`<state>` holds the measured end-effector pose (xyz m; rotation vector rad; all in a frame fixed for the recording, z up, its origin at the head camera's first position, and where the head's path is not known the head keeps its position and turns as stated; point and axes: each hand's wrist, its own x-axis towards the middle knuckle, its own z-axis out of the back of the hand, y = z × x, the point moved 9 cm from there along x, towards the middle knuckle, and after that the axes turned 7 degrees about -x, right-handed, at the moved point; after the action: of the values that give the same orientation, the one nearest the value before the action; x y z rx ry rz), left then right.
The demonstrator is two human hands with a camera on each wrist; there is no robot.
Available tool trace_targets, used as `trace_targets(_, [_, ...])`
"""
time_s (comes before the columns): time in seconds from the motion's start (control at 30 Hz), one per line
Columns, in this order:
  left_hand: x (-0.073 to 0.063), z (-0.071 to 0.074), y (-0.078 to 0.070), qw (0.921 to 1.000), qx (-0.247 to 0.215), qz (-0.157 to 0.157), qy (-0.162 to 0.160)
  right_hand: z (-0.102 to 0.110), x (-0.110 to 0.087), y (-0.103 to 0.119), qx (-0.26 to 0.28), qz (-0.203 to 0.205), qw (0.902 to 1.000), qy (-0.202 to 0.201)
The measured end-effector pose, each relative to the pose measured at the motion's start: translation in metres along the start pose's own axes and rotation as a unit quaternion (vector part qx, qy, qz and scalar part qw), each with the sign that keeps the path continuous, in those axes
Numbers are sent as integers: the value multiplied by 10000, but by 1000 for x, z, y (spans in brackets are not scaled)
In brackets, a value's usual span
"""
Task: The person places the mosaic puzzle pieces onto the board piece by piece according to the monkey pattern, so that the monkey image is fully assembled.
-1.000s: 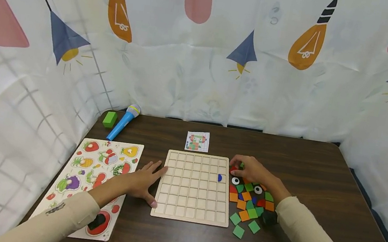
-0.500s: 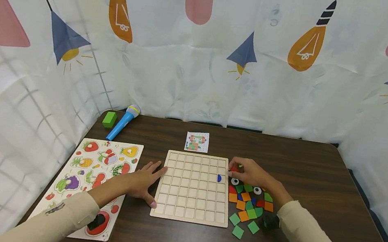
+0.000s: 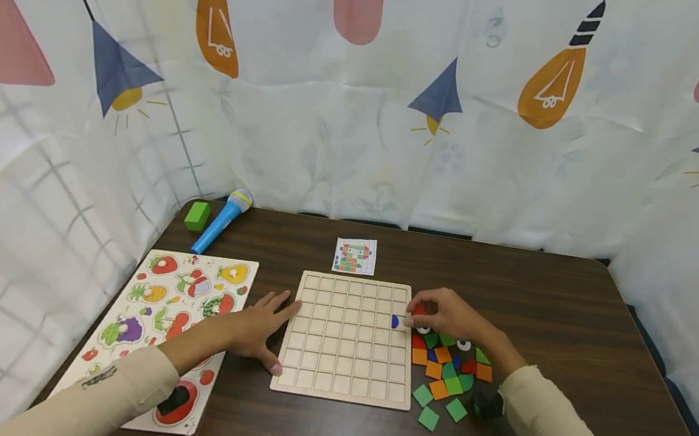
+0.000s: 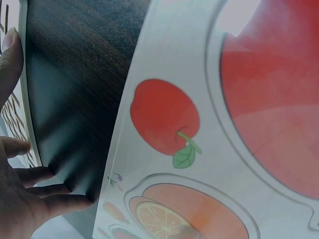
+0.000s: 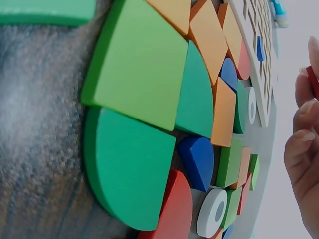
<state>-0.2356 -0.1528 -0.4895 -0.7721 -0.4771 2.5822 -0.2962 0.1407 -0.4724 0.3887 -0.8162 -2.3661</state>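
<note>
A pale wooden grid board lies mid-table, with one blue piece in a cell near its right edge. My left hand spreads its fingers at the board's left edge, thumb near the lower corner. In the left wrist view, that thumb and a fingertip overlap the board's rim. My right hand is at the board's right edge, its fingertips close to the blue piece. Between its fingers the right wrist view shows a small red tile, mostly hidden and cut off by the frame.
Loose colored tiles lie right of the board, some round with white and black. A patterned card lies behind the board. At left are a fruit-picture board, a blue toy microphone and a green block.
My right hand has moved a little left and toward me, from above the tiles to the board's right edge. My left hand stays in place.
</note>
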Motion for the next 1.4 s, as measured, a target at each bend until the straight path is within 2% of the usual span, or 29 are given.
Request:
trace_targets(0.17, [0,0,1,10000,1,4,-10,1,0,4,118,171,9997,-97])
trace_targets(0.53, [-2,0,1,10000,-12,35,3,-1,0,6,294,92,9995,-53])
trace_targets(0.77, [-2,0,1,10000,-6,35,0,-2,-1,7,380,224,9990,-87])
trace_targets(1.1, [1,-1,2,10000,68,31,25,-5,0,4,440,128,9989,30])
trace_targets(1.4, [2,-1,2,10000,66,55,11,-10,-2,10,1015,364,9931,451])
